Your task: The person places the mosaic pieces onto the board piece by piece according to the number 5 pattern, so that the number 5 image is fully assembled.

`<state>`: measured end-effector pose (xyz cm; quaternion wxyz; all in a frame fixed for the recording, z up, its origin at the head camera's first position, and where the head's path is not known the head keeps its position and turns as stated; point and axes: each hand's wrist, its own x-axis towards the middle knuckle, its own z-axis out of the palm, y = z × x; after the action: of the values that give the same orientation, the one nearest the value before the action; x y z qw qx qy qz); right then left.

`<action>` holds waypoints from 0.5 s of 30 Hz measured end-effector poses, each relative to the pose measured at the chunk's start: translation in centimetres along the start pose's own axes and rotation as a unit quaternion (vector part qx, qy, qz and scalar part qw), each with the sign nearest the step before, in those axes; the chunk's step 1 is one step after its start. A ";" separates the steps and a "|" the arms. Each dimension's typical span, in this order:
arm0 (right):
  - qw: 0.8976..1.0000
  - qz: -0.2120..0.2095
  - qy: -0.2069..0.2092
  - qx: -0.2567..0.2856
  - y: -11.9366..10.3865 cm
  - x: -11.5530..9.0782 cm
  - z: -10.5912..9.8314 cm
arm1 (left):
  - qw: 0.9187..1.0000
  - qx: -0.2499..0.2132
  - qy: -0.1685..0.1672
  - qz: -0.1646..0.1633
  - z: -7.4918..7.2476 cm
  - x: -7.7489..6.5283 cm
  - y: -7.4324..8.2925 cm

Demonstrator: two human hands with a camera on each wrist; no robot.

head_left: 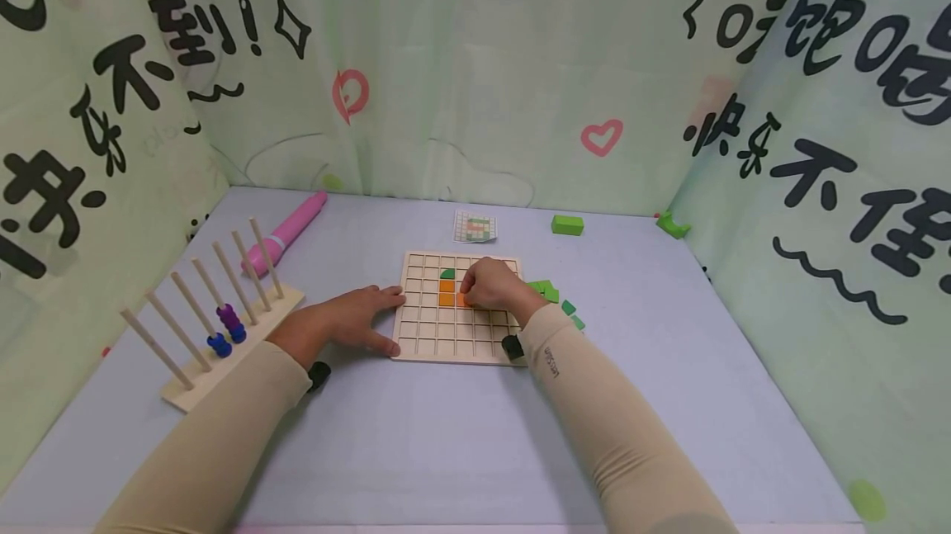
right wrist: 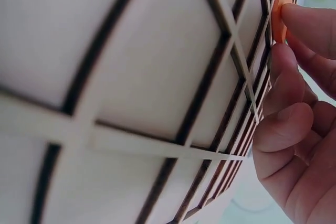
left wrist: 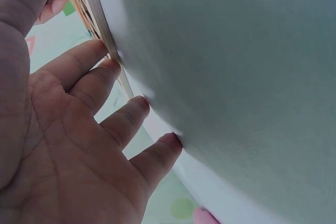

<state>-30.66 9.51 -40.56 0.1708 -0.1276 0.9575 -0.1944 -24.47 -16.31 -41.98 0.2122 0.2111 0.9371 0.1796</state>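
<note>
A wooden grid board [head_left: 427, 337] lies flat on the table in the head view. My left hand [head_left: 352, 319] rests at its left edge, fingers straight; in the left wrist view, fingertips [left wrist: 107, 66] touch the board's side. Over the middle of the grid, my right hand [head_left: 494, 282] pinches an orange tile [right wrist: 279, 19] between thumb and fingers, low against the board. Just left of it, two orange square tiles [head_left: 447, 300] sit in grid cells one behind the other, with a dark green rounded piece [head_left: 447, 274] in the cell behind them.
Several green pieces [head_left: 545, 290] lie right of the board. Behind it are a patterned card [head_left: 470, 225] and a green block [head_left: 568, 225]; a green curved piece [head_left: 672, 225] lies far right. A wooden peg stand [head_left: 223, 369] with beads and a pink tube-shaped object [head_left: 297, 220] are at left.
</note>
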 end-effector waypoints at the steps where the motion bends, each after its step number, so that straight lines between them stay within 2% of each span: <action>1: 1.000 0.001 0.000 -0.001 0.0 0.0 0.0 | 1.000 0.000 0.000 0.001 0.0 0.0 0.0; 7: 1.000 -0.019 0.003 -0.002 0.4 -0.7 -0.2 | 1.000 0.001 0.000 0.006 0.0 0.0 0.0; 15: 0.997 -0.046 0.013 0.067 1.9 -2.1 -1.0 | 1.000 -0.001 0.004 0.003 0.1 0.0 0.0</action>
<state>-29.46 12.18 -39.86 0.1576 -0.1572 0.9376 -0.2671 -24.40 -16.29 -42.01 0.2087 0.2126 0.9371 0.1819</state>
